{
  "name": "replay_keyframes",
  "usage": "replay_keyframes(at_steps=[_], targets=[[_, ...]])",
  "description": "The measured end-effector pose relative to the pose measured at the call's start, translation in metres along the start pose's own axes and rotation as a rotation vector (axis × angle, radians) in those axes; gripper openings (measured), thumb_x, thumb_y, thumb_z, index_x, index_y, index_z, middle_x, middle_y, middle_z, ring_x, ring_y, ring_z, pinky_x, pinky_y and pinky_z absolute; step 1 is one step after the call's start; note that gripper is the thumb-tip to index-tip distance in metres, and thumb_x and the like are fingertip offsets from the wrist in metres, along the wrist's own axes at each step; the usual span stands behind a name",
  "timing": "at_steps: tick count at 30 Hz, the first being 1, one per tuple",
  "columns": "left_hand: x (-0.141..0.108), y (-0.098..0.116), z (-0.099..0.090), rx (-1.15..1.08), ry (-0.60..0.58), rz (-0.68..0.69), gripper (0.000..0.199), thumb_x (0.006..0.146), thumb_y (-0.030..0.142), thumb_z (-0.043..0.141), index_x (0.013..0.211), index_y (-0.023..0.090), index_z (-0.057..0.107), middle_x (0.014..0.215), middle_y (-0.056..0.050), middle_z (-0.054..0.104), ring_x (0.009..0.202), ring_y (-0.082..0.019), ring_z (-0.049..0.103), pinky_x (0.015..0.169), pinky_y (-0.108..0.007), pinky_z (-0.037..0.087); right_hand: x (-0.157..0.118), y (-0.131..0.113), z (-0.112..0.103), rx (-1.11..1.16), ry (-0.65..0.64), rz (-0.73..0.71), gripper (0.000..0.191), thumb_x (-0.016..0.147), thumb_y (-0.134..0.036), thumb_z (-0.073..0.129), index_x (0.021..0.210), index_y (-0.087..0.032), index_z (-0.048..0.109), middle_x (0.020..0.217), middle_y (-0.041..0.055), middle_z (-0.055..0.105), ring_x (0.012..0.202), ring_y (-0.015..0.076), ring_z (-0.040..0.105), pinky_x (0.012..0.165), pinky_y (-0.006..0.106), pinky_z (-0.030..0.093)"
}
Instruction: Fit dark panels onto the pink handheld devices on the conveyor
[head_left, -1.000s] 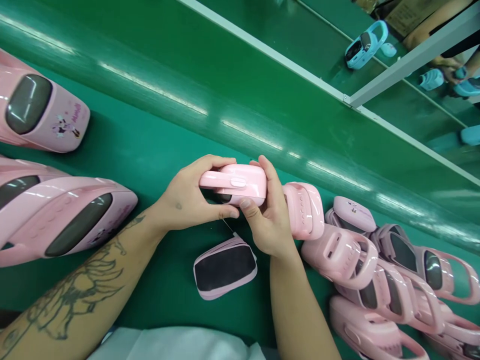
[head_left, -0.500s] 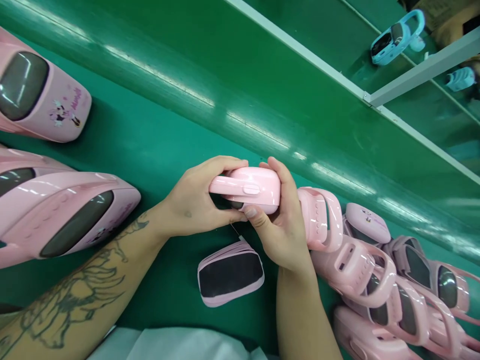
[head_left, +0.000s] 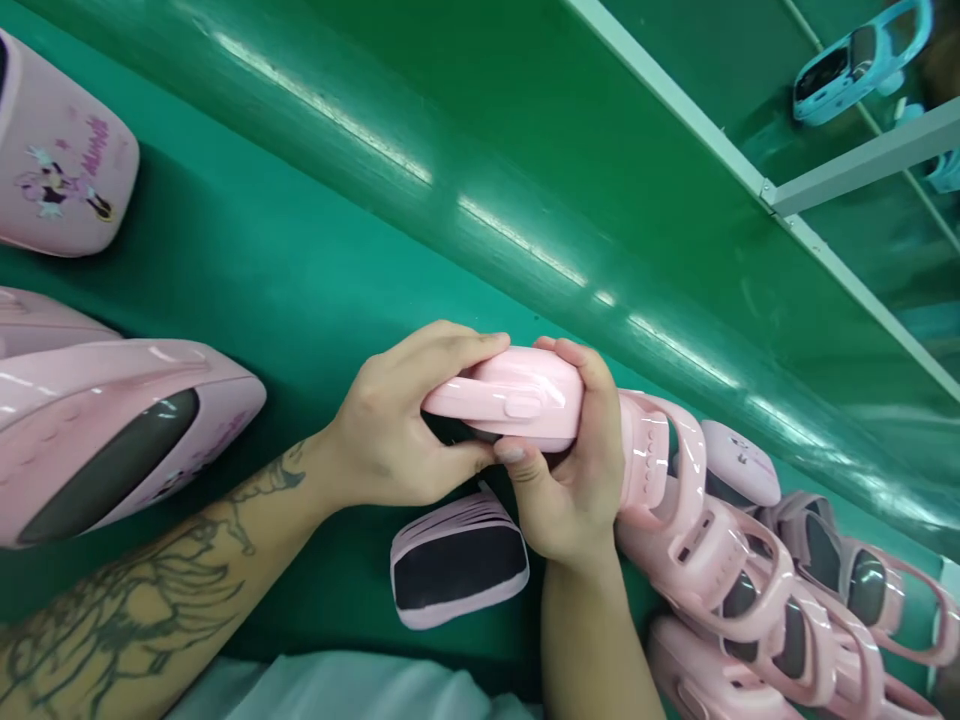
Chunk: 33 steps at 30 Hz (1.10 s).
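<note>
So there's one pink shell (head_left: 544,390) held in both hands over the table (head_left: 300,270): left hand (head_left: 405,425) pinching the handle end, right hand (head_left: 581,470) cupping the other, thumbs nearly meeting. One panel stack (head_left: 461,568) below, at least two cases (head_left: 112,400) left, uncountable pile (head_left: 727,550) right.

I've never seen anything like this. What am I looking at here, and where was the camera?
There is no machine at work here: these are a person's bare hands, filmed by a camera worn on the head, looking forward and down. The left hand and right hand together hold a glossy pink piece with a handle. Nearer the person, on the green surface, lies a small stack of dark-faced pieces with pale pink rims. Pink casings lie at left; pink handled parts crowd the right. Beyond a metal bar sits a blue handled piece.
</note>
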<state>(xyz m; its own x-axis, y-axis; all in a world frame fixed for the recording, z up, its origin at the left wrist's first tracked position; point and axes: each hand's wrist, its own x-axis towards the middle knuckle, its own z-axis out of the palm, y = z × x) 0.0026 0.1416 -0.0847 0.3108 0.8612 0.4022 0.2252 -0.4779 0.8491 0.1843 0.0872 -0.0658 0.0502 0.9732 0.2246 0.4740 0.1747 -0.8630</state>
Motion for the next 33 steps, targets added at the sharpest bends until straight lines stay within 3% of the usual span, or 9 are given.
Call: replay_keyframes(at_steps=[5, 9, 12, 15, 19, 24, 27, 30, 33], targets=[[0.007, -0.003, -0.006, 0.007, -0.091, -0.138, 0.065, 0.075, 0.036, 0.094, 0.133, 0.02, 0.068, 0.127, -0.01, 0.076, 0.119, -0.03, 0.073, 0.105, -0.044, 0.061, -0.006, 0.008, 0.006, 0.108, 0.014, 0.121, 0.082, 0.097, -0.066, 0.071, 0.165, -0.031, 0.04, 0.163, 0.0129, 0.053, 0.148, 0.0372, 0.055, 0.123, 0.058, 0.048], [0.011, -0.018, -0.015, -0.082, -0.173, -0.223, 0.096, 0.064, 0.041, 0.1, 0.147, 0.021, 0.056, 0.16, -0.016, 0.053, 0.148, -0.037, 0.055, 0.121, -0.049, 0.052, -0.009, 0.015, 0.008, 0.165, 0.06, 0.178, 0.086, 0.1, -0.073, 0.062, 0.167, -0.026, 0.039, 0.17, 0.0154, 0.049, 0.156, 0.0366, 0.049, 0.129, 0.057, 0.042], [0.012, -0.022, -0.018, -0.1, -0.245, -0.321, 0.095, 0.067, 0.034, 0.095, 0.151, 0.022, 0.053, 0.16, -0.014, 0.053, 0.147, -0.038, 0.056, 0.123, -0.051, 0.049, -0.009, 0.02, 0.014, 0.217, 0.168, 0.231, 0.085, 0.101, -0.075, 0.056, 0.166, -0.023, 0.042, 0.168, 0.0166, 0.051, 0.155, 0.0358, 0.051, 0.128, 0.057, 0.043], [0.013, -0.017, -0.019, -0.115, -0.259, -0.396, 0.099, 0.066, 0.028, 0.095, 0.154, 0.021, 0.05, 0.156, -0.015, 0.059, 0.142, -0.039, 0.06, 0.12, -0.05, 0.052, -0.008, 0.021, 0.024, 0.431, 0.265, 0.301, 0.083, 0.102, -0.074, 0.053, 0.167, -0.025, 0.038, 0.169, 0.0156, 0.049, 0.155, 0.0341, 0.052, 0.127, 0.058, 0.045], [0.013, -0.011, -0.017, -0.239, -0.209, -0.326, 0.105, 0.062, 0.031, 0.101, 0.153, 0.02, 0.051, 0.157, -0.017, 0.06, 0.147, -0.043, 0.057, 0.12, -0.051, 0.052, -0.004, 0.011, 0.034, 0.786, 0.372, 0.335, 0.081, 0.101, -0.074, 0.055, 0.167, -0.029, 0.039, 0.166, 0.0137, 0.054, 0.153, 0.0322, 0.055, 0.126, 0.058, 0.047], [0.01, -0.012, -0.012, -0.549, -0.202, -0.262, 0.089, 0.064, 0.028, 0.102, 0.142, 0.017, 0.062, 0.147, -0.017, 0.069, 0.14, -0.039, 0.064, 0.121, -0.052, 0.052, -0.001, 0.001, 0.033, 0.964, 0.367, 0.354, 0.076, 0.102, -0.076, 0.048, 0.165, -0.034, 0.042, 0.164, 0.0113, 0.057, 0.146, 0.0323, 0.062, 0.124, 0.063, 0.047], [0.01, -0.015, -0.011, -0.59, -0.168, -0.284, 0.084, 0.066, 0.029, 0.103, 0.141, 0.015, 0.067, 0.145, -0.017, 0.072, 0.139, -0.04, 0.065, 0.122, -0.053, 0.05, -0.002, 0.004, 0.033, 0.903, 0.338, 0.34, 0.071, 0.106, -0.07, 0.047, 0.167, -0.035, 0.039, 0.169, 0.0096, 0.053, 0.152, 0.0309, 0.057, 0.126, 0.062, 0.046], [0.009, -0.02, -0.012, -0.631, -0.134, -0.337, 0.089, 0.072, 0.033, 0.1, 0.15, 0.013, 0.063, 0.153, -0.02, 0.067, 0.145, -0.043, 0.061, 0.126, -0.057, 0.047, -0.006, 0.011, 0.034, 0.62, 0.37, 0.25, 0.075, 0.103, -0.062, 0.06, 0.168, -0.031, 0.039, 0.175, 0.0095, 0.044, 0.162, 0.029, 0.043, 0.133, 0.056, 0.038], [0.006, -0.026, -0.013, -0.613, -0.114, -0.403, 0.097, 0.072, 0.033, 0.099, 0.157, 0.011, 0.057, 0.162, -0.023, 0.058, 0.15, -0.045, 0.055, 0.129, -0.059, 0.041, -0.009, 0.016, 0.028, 0.314, 0.338, 0.208, 0.087, 0.096, -0.057, 0.071, 0.169, -0.026, 0.036, 0.173, 0.0139, 0.045, 0.161, 0.0319, 0.044, 0.132, 0.056, 0.037]])
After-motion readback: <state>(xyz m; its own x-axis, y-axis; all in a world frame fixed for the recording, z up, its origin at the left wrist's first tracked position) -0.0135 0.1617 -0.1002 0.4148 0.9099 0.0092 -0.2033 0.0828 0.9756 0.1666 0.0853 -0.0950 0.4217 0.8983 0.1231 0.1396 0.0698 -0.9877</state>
